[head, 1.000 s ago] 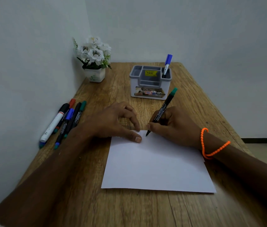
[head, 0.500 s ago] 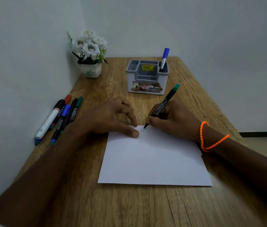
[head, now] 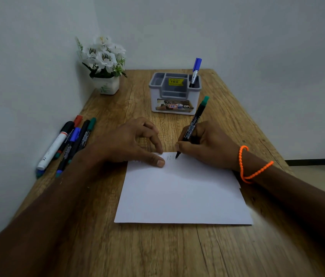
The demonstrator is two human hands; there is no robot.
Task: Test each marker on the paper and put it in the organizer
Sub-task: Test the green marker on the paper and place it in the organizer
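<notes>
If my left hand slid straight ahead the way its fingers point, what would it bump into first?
Probably the right hand gripping the green-capped marker: the left hand points across the paper's top edge toward it, with only a small gap showing. Depth is hard to judge.

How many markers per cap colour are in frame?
Blue: 2, blue marker in the organizer, blue-capped pile marker
Green: 2, green marker in the right hand, green-capped pile marker
Red: 1, red-capped marker
Black: 1, white marker
Total: 6; a further dark barrel in the pile is unclear.
</notes>
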